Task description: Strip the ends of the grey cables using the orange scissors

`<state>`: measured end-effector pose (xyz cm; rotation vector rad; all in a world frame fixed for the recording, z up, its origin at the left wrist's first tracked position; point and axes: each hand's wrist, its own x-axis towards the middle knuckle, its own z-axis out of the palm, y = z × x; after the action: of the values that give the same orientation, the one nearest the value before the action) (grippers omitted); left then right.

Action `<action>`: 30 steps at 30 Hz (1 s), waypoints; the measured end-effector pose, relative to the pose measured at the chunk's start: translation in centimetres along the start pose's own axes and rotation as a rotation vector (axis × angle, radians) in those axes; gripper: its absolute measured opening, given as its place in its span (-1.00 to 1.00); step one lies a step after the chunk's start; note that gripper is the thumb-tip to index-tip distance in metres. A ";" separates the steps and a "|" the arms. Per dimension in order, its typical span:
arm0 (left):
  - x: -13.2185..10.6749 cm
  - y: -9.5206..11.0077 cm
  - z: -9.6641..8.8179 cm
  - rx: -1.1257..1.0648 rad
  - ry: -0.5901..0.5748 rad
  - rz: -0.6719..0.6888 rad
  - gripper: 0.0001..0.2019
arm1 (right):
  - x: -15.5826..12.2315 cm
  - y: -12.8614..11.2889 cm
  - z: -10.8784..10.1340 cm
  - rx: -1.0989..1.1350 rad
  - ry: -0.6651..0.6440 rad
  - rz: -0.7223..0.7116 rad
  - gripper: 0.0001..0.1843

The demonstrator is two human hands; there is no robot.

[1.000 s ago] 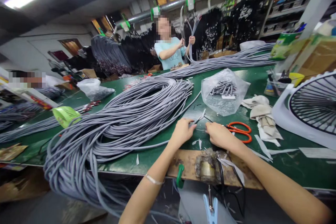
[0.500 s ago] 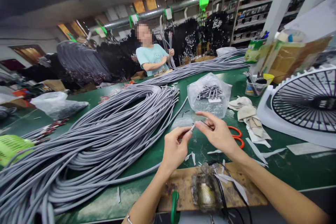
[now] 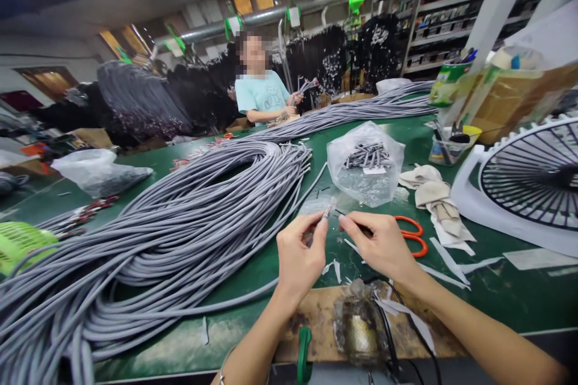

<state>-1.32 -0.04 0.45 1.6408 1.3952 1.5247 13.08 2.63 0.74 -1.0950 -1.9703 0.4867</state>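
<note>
The left hand pinches a short grey cable end between thumb and fingers; the right hand is curled closed just beside it (on what, if anything, I cannot tell). Beyond the grip, on the green workbench, sits a clear plastic bag of cable pieces. Orange scissors lie to its right, a heap of grey cables to its left, and a co-worker stands far ahead, with metal shelving beyond.

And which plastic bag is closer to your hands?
The clear bag of short grey pieces, just past your right hand. The other bag lies far off to the left, beyond the big grey cable coil.
</note>
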 end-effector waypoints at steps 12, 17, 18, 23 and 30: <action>-0.5 0.2 0.3 0.174 -0.077 0.174 -0.84 | -0.4 -0.6 0.7 0.253 0.016 0.096 -0.58; 0.0 -0.5 0.5 0.163 -0.043 -0.002 -0.81 | -1.3 -1.2 0.5 0.170 0.033 -0.269 -0.66; 0.1 -0.6 0.5 0.130 -0.046 -0.047 -0.80 | -1.4 -1.1 0.5 0.146 0.052 -0.275 -0.67; 0.1 -0.3 0.3 0.066 -0.052 -0.114 -0.74 | -1.0 0.0 0.5 -0.058 0.107 -0.069 -0.66; -0.2 0.0 0.2 0.086 -0.045 -0.061 -0.76 | -0.9 0.1 0.9 -0.061 0.089 -0.081 -0.67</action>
<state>-1.14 -0.16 0.33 1.6570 1.4910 1.4037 12.64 1.99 -0.24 -1.0522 -1.9539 0.3310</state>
